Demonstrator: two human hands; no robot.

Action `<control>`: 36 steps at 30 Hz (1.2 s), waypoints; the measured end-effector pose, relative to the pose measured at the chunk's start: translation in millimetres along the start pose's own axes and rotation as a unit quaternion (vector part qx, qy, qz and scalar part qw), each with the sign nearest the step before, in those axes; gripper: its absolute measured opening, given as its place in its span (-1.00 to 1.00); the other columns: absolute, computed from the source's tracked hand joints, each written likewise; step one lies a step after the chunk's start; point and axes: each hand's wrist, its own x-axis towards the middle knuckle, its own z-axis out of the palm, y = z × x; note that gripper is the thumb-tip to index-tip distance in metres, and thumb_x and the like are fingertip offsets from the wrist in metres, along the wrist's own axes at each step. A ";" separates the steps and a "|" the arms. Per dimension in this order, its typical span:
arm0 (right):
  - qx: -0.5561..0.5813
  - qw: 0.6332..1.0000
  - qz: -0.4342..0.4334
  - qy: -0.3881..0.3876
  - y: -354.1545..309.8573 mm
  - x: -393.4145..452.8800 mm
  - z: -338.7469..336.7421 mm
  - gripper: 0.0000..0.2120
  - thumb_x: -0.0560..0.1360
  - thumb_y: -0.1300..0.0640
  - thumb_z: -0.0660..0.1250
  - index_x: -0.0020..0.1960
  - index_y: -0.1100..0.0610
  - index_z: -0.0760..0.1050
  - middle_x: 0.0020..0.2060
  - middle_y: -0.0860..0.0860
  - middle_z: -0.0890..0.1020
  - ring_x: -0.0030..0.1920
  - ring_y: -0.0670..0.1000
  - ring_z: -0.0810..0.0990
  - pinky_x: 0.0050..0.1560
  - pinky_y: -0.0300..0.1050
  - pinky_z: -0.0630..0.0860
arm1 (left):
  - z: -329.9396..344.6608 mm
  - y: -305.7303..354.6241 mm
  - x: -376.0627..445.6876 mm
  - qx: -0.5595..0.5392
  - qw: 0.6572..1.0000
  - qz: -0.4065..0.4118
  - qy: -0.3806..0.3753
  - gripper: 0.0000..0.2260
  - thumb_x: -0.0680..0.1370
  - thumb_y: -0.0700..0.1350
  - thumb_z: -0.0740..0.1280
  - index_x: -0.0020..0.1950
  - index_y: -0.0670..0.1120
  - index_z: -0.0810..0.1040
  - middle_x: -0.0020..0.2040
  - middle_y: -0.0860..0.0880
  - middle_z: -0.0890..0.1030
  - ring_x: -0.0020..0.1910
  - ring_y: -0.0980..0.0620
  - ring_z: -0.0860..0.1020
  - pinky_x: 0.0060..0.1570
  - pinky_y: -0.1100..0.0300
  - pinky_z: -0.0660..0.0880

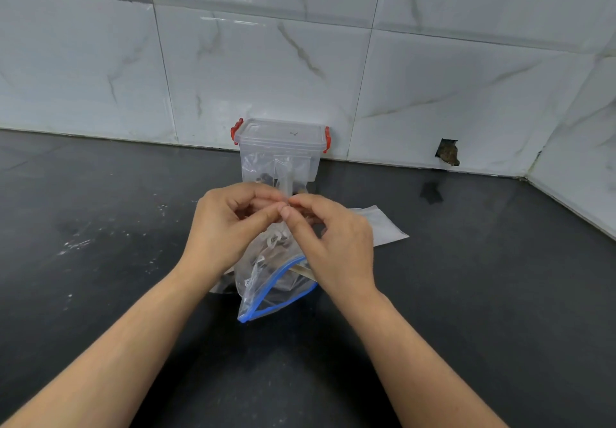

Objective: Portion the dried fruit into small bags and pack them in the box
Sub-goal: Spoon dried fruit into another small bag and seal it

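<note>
A: The dried fruit (266, 179), dark wrinkled pieces, shows through a small clear plastic bag (263, 171) held up above the black speckled stone counter (466, 277), right in front of the clear plastic box (283, 147).

B: Who has hold of that bag?

A: Both hands. The left hand (230, 224) and the right hand (333, 231) meet fingertip to fingertip, fingers curled, each pinching the thin crinkled film of the small bag between thumb and forefinger.

B: And the box?

A: It stands upright against the white marble-veined glossy wall tiles (266, 71), a tall rectangular tub of see-through plastic with its clear lid on and a red clip latch at each side. Whether it has anything inside I cannot tell, since the bag hangs before it.

B: What lies under the hands?

A: A larger clear zip bag with a blue seal strip (276, 287), slumped and wrinkled on the counter, its mouth gaping open toward the person. Something dark sits within it, but too blurred to name. Just beside the right hand, a flat frosted plastic pouch (383, 224) lies on the counter.

B: Anything else?

A: A ragged dark hole (448, 151) breaks the tile to the right, low near the counter edge. Pale dusty smears (76, 244) mark the counter on the left.
</note>
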 end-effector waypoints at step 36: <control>-0.057 0.997 0.041 0.028 -1.1 -2.9 1.6 -0.57 0.48 -0.01 0.34 0.35 -0.08 0.43 -0.16 -0.12 0.65 -0.20 -0.16 0.58 -0.12 -0.24 0.49 | 11.4 10.0 -12.7 0.156 0.976 0.155 0.007 -0.72 0.41 -0.07 0.25 0.09 0.00 0.58 -0.35 0.14 0.54 -0.34 0.14 0.53 -0.29 0.34 0.48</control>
